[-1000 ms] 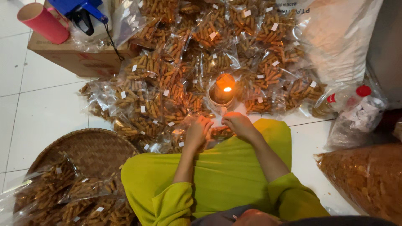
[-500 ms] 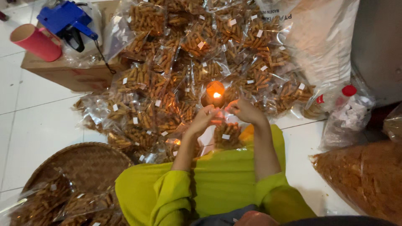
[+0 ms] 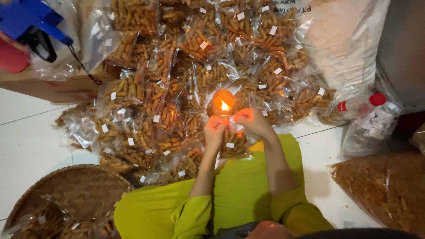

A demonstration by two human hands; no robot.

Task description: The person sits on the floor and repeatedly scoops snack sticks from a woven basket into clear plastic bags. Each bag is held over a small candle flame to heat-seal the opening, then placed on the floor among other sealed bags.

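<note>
White tiled floor [image 3: 31, 141], person seated on it in lime-green clothing, head view looking down. Left hand [image 3: 214, 130] and right hand [image 3: 250, 121] close together just below a lit candle [image 3: 222, 104]; both pinch the top edge of a small clear snack bag [image 3: 232, 144] held up to the flame. Fingers closed on the plastic, fingertips glowing orange from the light. Bag hangs down from the hands over the lap, holds brown stick snacks, small white label on it.

Beyond the hands and to their left: big heap of sealed snack bags [image 3: 177, 75], same brown sticks, each with a white label. Far left of the hands: cardboard box [image 3: 53, 86] with a blue tool [image 3: 26, 20] and a red cup [image 3: 12, 55] on it. Lower left, near the left elbow: round woven tray [image 3: 75, 190] with a few filled bags. Right of the right hand: plastic bottle with red cap [image 3: 361, 106], large white sack [image 3: 345, 40] behind it, and a big clear bag of loose snacks [image 3: 385, 186] at lower right.
</note>
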